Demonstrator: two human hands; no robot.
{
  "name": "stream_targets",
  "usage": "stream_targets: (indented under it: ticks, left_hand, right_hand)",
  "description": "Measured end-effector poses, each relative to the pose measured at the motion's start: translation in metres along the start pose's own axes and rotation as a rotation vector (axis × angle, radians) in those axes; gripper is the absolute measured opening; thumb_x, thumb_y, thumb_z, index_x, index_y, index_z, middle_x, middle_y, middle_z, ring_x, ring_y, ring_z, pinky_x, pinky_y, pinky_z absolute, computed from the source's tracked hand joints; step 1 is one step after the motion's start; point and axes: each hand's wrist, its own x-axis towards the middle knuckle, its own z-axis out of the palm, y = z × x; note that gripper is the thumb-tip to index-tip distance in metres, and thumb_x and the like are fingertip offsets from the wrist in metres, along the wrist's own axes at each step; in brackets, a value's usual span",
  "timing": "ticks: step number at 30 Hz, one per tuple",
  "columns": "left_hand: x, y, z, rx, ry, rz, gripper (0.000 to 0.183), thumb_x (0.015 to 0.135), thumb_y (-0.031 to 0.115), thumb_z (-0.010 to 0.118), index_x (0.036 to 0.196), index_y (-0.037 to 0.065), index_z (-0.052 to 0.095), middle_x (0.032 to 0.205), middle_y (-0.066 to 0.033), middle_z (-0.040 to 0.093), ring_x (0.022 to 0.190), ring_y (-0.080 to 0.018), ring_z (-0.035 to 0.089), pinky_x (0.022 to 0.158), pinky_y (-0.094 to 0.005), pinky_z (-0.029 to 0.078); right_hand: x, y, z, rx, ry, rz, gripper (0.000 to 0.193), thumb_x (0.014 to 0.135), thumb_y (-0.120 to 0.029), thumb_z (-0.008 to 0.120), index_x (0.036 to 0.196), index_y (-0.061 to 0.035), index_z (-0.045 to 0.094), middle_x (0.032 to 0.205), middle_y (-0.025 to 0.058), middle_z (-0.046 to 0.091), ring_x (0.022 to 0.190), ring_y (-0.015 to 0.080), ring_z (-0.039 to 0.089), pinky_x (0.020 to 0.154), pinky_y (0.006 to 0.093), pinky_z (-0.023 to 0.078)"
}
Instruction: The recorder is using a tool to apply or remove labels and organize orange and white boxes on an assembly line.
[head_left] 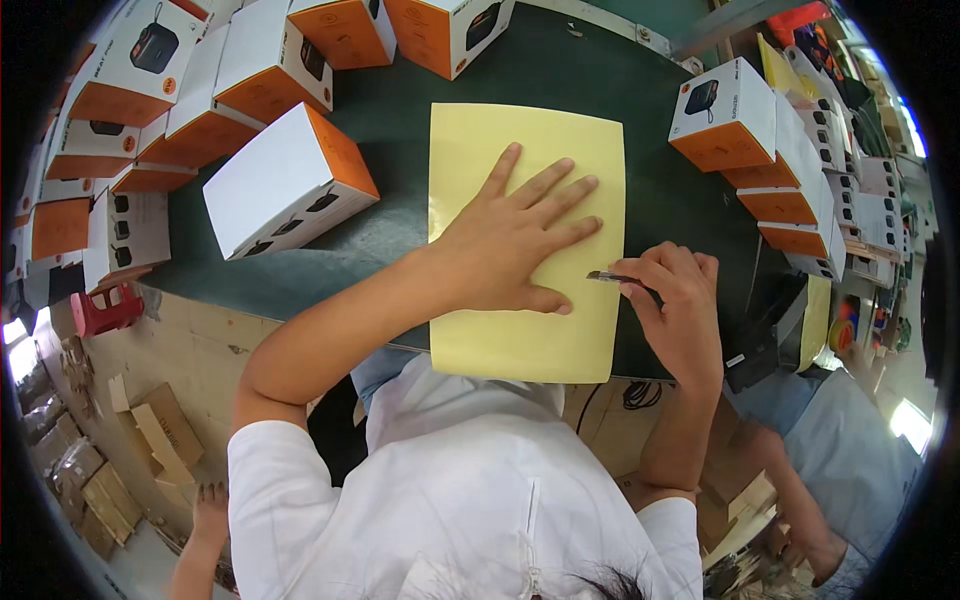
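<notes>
A yellow sheet [510, 345] lies on the dark green tabletop [390, 130], its near edge reaching past the table's front edge over my lap. My left hand [515, 230] presses flat on the sheet with its fingers spread, holding nothing. In my right hand [680, 295], at the sheet's right edge, is a slim utility knife [606, 277], gripped between thumb and fingers. Its blade points left over the sheet, a little right of my left thumb. Whether the tip touches the sheet I cannot tell. Most of the knife's handle is hidden by my fingers.
A white and orange box [285, 185] lies left of the sheet. Several similar boxes [240, 70] are stacked at the far left, with more boxes [735, 115] at the right. A red stool [105, 310] and opened cartons [160, 435] are on the floor. Another person's arm [800, 500] shows at lower right.
</notes>
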Motion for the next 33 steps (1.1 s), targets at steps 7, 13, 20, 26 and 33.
stream_targets:
  ticks: [7, 13, 20, 26, 33]
  left_hand:
    - [-0.001, 0.000, 0.003, -0.026, 0.027, 0.003, 0.089, 0.078, 0.069, 0.073, 0.152, 0.023, 0.053, 0.168, -0.0080, 0.033, 0.158, -0.0322, 0.024, 0.126, -0.0667, 0.005]
    - [-0.001, 0.003, 0.003, -0.020, 0.040, 0.007, 0.096, 0.074, 0.074, 0.073, 0.151, 0.020, 0.053, 0.167, -0.0122, 0.034, 0.157, -0.0337, 0.025, 0.124, -0.0694, 0.006]
    - [0.003, 0.000, 0.005, 0.018, 0.068, 0.012, 0.103, 0.071, 0.079, 0.071, 0.151, 0.018, 0.053, 0.167, -0.0140, 0.033, 0.157, -0.0339, 0.025, 0.122, -0.0731, 0.006]
    - [0.002, 0.001, 0.005, 0.038, 0.159, 0.023, 0.101, 0.077, 0.076, 0.069, 0.152, 0.013, 0.049, 0.167, -0.0195, 0.031, 0.157, -0.0383, 0.023, 0.123, -0.0703, 0.009]
    - [-0.102, 0.001, -0.100, 0.160, 0.814, 0.077, 0.031, 0.082, 0.028, 0.082, 0.108, 0.013, 0.071, 0.133, -0.0092, 0.068, 0.130, -0.0352, 0.058, 0.116, -0.0521, 0.040]
  right_hand:
    - [-0.003, -0.005, 0.010, 0.025, 0.032, 0.004, 0.020, 0.083, -0.016, 0.079, 0.102, -0.0125, 0.075, 0.092, 0.0037, 0.061, 0.091, 0.0243, 0.059, 0.093, 0.0420, 0.036]
    - [-0.001, -0.011, 0.028, -0.158, 0.145, 0.050, 0.026, 0.078, -0.031, 0.085, 0.092, -0.0126, 0.072, 0.091, 0.0018, 0.060, 0.089, 0.0229, 0.057, 0.092, 0.0432, 0.035]
    - [0.001, -0.014, 0.017, -0.116, 0.198, 0.074, 0.022, 0.076, -0.028, 0.085, 0.081, -0.0127, 0.070, 0.081, 0.0006, 0.059, 0.085, 0.0223, 0.058, 0.091, 0.0422, 0.035]
    - [-0.005, -0.018, -0.001, 0.109, 0.317, 0.078, 0.021, 0.074, -0.019, 0.085, 0.081, -0.0102, 0.067, 0.081, 0.0013, 0.062, 0.082, 0.0218, 0.059, 0.090, 0.0379, 0.036]
    - [-0.014, -0.025, -0.016, 0.428, 0.422, 0.155, 0.019, 0.075, -0.009, 0.082, 0.083, -0.0087, 0.065, 0.081, 0.0010, 0.061, 0.084, 0.0194, 0.052, 0.084, 0.0331, 0.037]
